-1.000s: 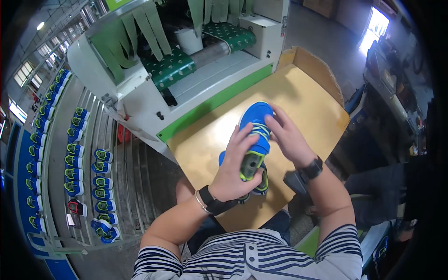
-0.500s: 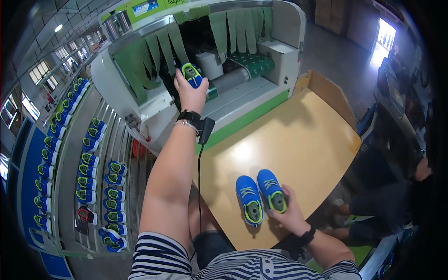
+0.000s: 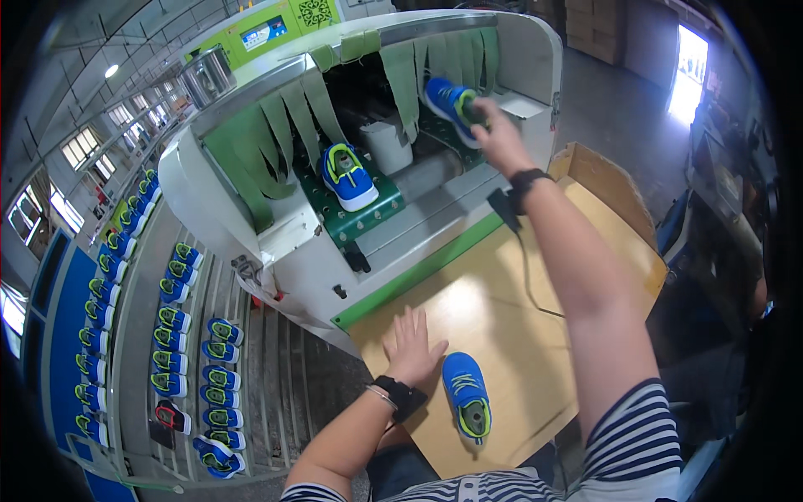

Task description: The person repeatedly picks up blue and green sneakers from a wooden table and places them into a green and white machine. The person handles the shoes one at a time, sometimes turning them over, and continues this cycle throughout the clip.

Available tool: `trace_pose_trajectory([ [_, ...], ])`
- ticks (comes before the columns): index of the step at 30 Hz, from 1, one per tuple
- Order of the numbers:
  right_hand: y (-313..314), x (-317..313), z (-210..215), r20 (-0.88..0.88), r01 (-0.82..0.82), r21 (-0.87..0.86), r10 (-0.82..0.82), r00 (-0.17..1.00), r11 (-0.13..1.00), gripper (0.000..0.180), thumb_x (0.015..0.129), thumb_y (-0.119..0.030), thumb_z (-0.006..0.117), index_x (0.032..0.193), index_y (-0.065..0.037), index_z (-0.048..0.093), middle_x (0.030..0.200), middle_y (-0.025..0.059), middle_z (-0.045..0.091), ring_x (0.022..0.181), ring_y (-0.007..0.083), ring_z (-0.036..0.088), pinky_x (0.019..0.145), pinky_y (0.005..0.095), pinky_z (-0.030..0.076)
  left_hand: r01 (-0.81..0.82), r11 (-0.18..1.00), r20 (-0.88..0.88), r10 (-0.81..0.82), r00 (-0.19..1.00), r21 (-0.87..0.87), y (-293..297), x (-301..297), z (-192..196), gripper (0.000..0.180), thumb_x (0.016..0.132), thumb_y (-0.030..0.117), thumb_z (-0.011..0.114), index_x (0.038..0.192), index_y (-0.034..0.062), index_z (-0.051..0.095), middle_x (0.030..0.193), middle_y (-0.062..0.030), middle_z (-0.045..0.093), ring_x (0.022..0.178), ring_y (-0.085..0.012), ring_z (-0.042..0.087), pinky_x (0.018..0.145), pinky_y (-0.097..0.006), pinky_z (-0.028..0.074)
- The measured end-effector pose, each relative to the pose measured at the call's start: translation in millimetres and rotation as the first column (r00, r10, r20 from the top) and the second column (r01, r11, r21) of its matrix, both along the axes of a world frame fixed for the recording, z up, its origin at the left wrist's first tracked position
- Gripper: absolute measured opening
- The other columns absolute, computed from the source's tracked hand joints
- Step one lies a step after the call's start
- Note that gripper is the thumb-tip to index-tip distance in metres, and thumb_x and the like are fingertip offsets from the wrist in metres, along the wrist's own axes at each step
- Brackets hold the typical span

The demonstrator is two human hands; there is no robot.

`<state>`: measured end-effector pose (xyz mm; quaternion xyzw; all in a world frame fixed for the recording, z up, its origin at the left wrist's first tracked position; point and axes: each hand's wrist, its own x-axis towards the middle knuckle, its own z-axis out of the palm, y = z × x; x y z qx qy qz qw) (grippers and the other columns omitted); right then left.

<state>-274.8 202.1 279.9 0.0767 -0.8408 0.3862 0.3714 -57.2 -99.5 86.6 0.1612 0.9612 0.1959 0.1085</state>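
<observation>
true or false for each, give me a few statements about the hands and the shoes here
1. The right hand holds a blue shoe up at the machine's opening. True.
2. The left hand grips the shoe on the table. False: it lies flat and open on the wooden table, beside the blue shoe with the green tongue.
3. A blue and green shoe sits on the green belt inside the machine. True.
4. The rack on the left holds red boots. False: it holds rows of blue and green shoes.
</observation>
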Motion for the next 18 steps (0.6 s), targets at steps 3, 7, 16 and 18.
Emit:
trace_pose_trajectory([
  [3, 4, -27, -32, 0.130, 0.116, 0.084, -0.126, 0.983, 0.990, 0.069, 0.092, 0.000, 0.054, 0.153, -0.029, 0.037, 0.147, 0.0286, 0.045, 0.125, 0.0439, 0.054, 0.107, 0.0425, 0.045, 0.076, 0.990, 0.070, -0.068, 0.995, -0.121, 6, 3, -28, 0.095, 0.095, 0.063, 0.050, 0.162, 0.0116, 0.008, 0.169, -0.0186, -0.001, 0.154, -0.0437, -0.001, 0.112, -0.076, 0.005],
  [7, -40, 35, -81, 0.001, 0.088, 0.340, -0.094, 0.996, 0.936, 0.055, 0.088, -0.001, 0.055, 0.140, -0.017, 0.057, 0.146, 0.0304, 0.046, 0.126, 0.0463, 0.052, 0.108, 0.0467, 0.043, 0.040, 0.989, 0.120, -0.023, 0.993, -0.144, -2, 7, -21, 0.095, 0.095, 0.062, 0.051, 0.162, 0.0116, 0.007, 0.169, -0.0185, -0.002, 0.154, -0.0432, -0.004, 0.113, -0.075, 0.002],
  [16, -15, 399, -212, 0.756, -0.255, 0.385, -0.144, 0.639, 0.887, 0.072, 0.096, -0.050, 0.057, 0.157, -0.021, 0.032, 0.164, 0.0197, 0.022, 0.150, 0.0473, 0.018, 0.120, 0.0607, 0.015, 0.004, 0.991, 0.065, 0.005, 0.998, -0.132, 1, 12, -27, 0.090, 0.096, 0.056, 0.050, 0.162, 0.0111, 0.010, 0.170, -0.0149, -0.001, 0.155, -0.0391, -0.003, 0.115, -0.073, -0.001],
  [18, -14, 439, -206, 0.802, -0.253, 0.347, -0.146, 0.579, 0.903, 0.076, 0.096, -0.052, 0.057, 0.159, -0.023, 0.028, 0.166, 0.0188, 0.019, 0.151, 0.0471, 0.014, 0.120, 0.0615, 0.013, -0.007, 0.988, 0.047, 0.015, 0.999, -0.152, 2, 9, -29, 0.089, 0.097, 0.058, 0.049, 0.162, 0.0112, 0.011, 0.170, -0.0150, 0.001, 0.155, -0.0399, -0.002, 0.115, -0.073, 0.001],
])
